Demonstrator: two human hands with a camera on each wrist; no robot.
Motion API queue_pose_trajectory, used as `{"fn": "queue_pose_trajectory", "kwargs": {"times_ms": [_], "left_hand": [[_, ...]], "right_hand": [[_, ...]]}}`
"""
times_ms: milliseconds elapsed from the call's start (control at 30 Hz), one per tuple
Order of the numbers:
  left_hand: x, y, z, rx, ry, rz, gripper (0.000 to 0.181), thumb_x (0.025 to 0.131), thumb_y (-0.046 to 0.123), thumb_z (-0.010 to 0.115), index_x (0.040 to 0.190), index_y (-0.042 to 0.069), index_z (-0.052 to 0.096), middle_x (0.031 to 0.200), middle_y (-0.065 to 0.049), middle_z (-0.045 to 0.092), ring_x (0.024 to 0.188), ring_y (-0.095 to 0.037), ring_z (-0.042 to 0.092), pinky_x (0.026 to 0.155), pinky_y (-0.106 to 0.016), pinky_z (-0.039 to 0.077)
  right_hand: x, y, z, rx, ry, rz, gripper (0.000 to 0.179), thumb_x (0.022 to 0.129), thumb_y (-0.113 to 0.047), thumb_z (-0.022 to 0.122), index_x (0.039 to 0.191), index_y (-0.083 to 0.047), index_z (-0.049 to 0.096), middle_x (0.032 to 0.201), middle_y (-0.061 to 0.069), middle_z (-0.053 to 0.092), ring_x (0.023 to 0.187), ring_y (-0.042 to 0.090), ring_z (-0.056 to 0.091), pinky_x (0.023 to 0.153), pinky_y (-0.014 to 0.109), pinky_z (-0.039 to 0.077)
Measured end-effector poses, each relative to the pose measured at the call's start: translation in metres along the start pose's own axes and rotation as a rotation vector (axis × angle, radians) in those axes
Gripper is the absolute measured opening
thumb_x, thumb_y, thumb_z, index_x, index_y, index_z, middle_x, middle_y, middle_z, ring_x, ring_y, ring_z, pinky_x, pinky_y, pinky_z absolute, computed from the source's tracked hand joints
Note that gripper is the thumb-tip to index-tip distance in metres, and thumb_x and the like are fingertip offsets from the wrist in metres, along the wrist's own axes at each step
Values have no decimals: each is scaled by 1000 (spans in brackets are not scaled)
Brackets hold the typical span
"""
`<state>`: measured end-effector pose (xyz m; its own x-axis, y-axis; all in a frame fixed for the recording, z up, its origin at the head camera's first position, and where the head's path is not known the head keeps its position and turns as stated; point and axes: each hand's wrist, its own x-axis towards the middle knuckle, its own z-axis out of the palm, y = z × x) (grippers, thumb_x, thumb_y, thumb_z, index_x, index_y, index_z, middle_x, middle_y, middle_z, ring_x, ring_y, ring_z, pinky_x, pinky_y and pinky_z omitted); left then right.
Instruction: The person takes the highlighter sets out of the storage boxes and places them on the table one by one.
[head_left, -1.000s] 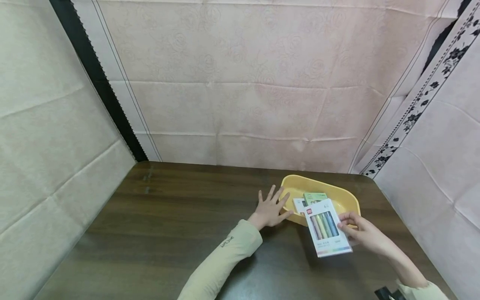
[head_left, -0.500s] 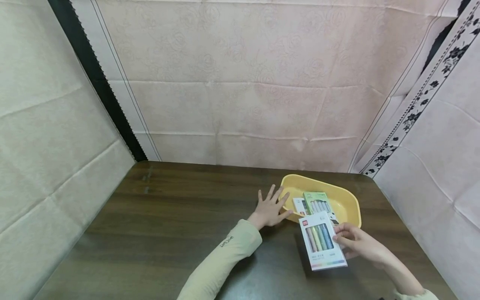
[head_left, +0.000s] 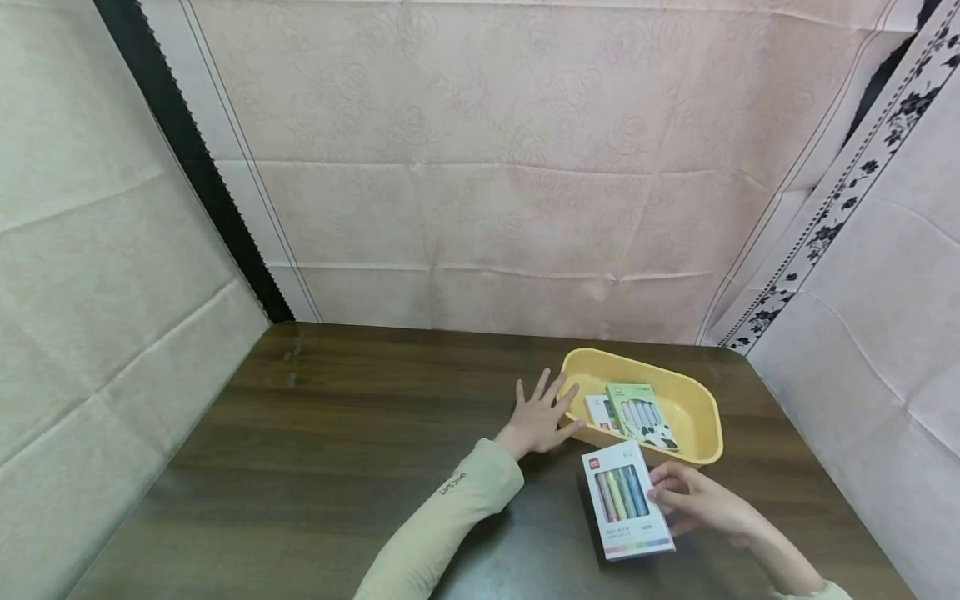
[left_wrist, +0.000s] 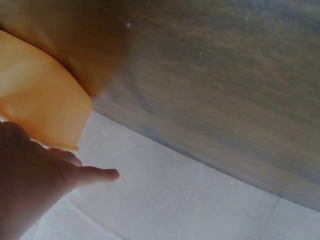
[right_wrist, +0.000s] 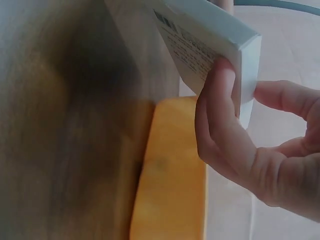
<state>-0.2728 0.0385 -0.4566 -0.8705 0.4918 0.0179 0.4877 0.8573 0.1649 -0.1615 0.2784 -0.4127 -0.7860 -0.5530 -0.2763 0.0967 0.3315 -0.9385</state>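
My right hand (head_left: 701,502) pinches the right edge of a white box of coloured sticks, perhaps crayons or markers (head_left: 624,533), between thumb and fingers. In the right wrist view the box (right_wrist: 205,30) is tilted, held above the table, its printed back showing. My left hand (head_left: 537,423) has its fingers spread and straight, touching the left end of a yellow basket (head_left: 678,392). Inside the basket lie a green box of coloured sticks (head_left: 642,414) and a white box (head_left: 602,412) partly hidden under it. The left wrist view shows the basket's outer wall (left_wrist: 45,95) beside the hand.
The dark wooden table (head_left: 337,467) stretches to the left and front of the basket. Pale cloth (head_left: 487,208) hangs behind the table, with more cloth on both sides. The basket stands near the table's back right corner.
My right hand has drawn the white box toward the front and left, away from over the basket, uncovering more of the green box. My left hand has stayed put.
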Motion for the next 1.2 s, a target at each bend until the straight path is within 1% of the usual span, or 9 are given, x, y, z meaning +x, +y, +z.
{"fn": "queue_pose_trajectory", "kwargs": {"times_ms": [300, 467, 700, 867, 1000, 1200], "left_hand": [[-1, 1, 0, 5, -3, -3, 65, 90, 60, 23, 145, 27, 14, 154, 1, 4, 141, -28, 0, 105, -62, 11], [-1, 1, -1, 3, -4, -6, 65, 90, 61, 23, 145, 27, 14, 154, 1, 4, 141, -28, 0, 106, -62, 11], [-1, 1, -1, 7, -4, -5, 65, 90, 61, 22, 145, 27, 13, 154, 1, 3, 141, -28, 0, 105, -62, 10], [0, 1, 0, 14, -3, -8, 66, 90, 61, 21, 145, 27, 13, 154, 1, 3, 141, -28, -1, 105, -62, 10], [0, 1, 0, 14, 0, -8, 66, 90, 62, 22, 145, 27, 13, 154, 1, 4, 141, -29, 0, 105, -62, 10], [0, 1, 0, 14, -7, -12, 66, 90, 62, 22, 145, 28, 12, 154, 1, 3, 141, -29, 0, 106, -62, 10]], "right_hand": [[8, 5, 10, 21, -31, 55, 34, 91, -13, 50, 108, 13, 37, 92, 5, 57, 85, 17, 60, 66, 38, 54], [11, 8, 14, 38, -29, 70, 33, 91, -11, 50, 109, 13, 36, 91, 6, 57, 85, 17, 59, 66, 40, 54], [14, 10, 16, 49, -30, 99, 31, 90, -10, 51, 108, 11, 36, 89, 6, 55, 83, 17, 59, 65, 38, 54], [15, 12, 17, 35, -10, 114, 34, 89, -11, 53, 107, 13, 37, 89, 8, 55, 80, 16, 59, 65, 38, 54], [17, 14, 18, 8, 2, 137, 33, 88, -11, 53, 106, 13, 38, 87, 8, 54, 77, 15, 57, 64, 36, 54], [15, 17, 21, -29, -16, 178, 29, 86, -10, 54, 103, 10, 42, 83, 7, 54, 72, 15, 54, 59, 35, 54]]}}
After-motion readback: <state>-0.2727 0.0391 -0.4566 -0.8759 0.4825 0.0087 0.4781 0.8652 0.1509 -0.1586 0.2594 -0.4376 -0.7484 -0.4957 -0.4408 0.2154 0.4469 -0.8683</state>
